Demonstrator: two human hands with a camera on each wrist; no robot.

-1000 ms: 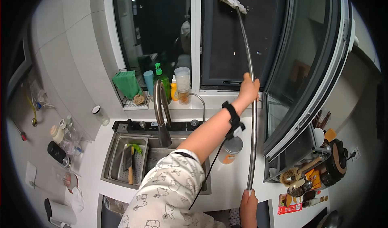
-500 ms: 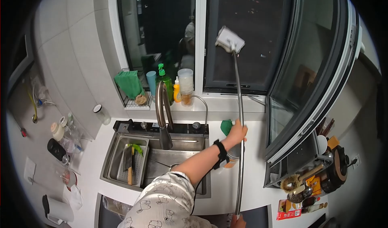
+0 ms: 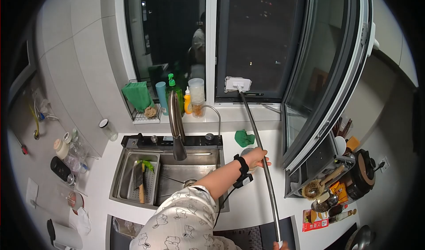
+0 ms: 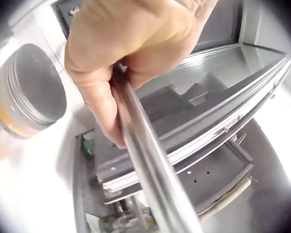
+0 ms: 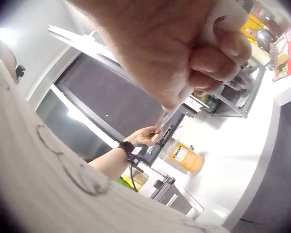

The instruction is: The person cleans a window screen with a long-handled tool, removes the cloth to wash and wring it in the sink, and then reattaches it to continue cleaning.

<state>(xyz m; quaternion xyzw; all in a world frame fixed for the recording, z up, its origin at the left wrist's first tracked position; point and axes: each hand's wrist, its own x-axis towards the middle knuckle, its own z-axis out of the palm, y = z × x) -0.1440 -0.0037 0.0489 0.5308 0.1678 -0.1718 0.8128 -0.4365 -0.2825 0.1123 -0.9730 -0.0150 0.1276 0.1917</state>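
A flat-head mop with a long metal pole (image 3: 271, 197) slants up from the counter's front edge to the window. Its white cloth-covered head (image 3: 238, 84) lies against the lower part of the dark window screen (image 3: 261, 37). My left hand (image 3: 256, 157) grips the pole partway up; in the left wrist view its fingers (image 4: 104, 109) curl round the metal. Down at the pole's lower end, my right hand (image 5: 169, 53) wraps round the handle, only partly in the head view. A jar with an orange label (image 5: 186, 158) stands on the counter near the left hand, beside a green cloth (image 3: 244, 138).
An open window sash (image 3: 327, 86) swings inward on the right, above a rack (image 3: 310, 174) with brushes. The sink (image 3: 188, 161) with its tall faucet (image 3: 176, 121) is at left; a knife (image 3: 139, 181) lies in its basket. Bottles (image 3: 175, 90) line the sill.
The mop head has slid down the screen from near its top to its lower edge. Both hands came down and nearer with the pole, and the green cloth on the counter came into sight.
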